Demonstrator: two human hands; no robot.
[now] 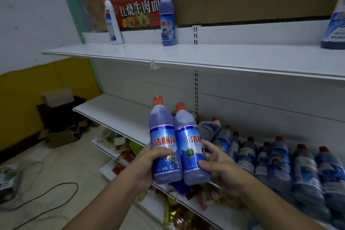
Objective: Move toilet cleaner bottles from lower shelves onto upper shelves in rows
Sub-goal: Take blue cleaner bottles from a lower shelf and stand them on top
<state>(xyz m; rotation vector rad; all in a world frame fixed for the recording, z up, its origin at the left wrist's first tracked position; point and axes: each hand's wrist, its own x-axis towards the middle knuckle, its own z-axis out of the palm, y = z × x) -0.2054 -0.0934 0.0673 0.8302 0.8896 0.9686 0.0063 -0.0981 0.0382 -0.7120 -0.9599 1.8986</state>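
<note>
The job looks like it has only just begun. The left hand (143,164) has its grip wrapped around one blue bottle (165,147), and the right hand (220,166) has its grip around a second blue bottle (190,151). The two bottles are upright, touching side by side, in the air in front of the lower shelf (119,110). The upper shelf (224,58) is mostly bare. It has a white bottle (112,22) at the back left, a dark blue bottle (168,22) near it, and part of another bottle (336,24) at the right edge. There is no real row yet. Many bottles (280,157) are crowded on the lower shelf to the right, so I think most of the work is left.
</note>
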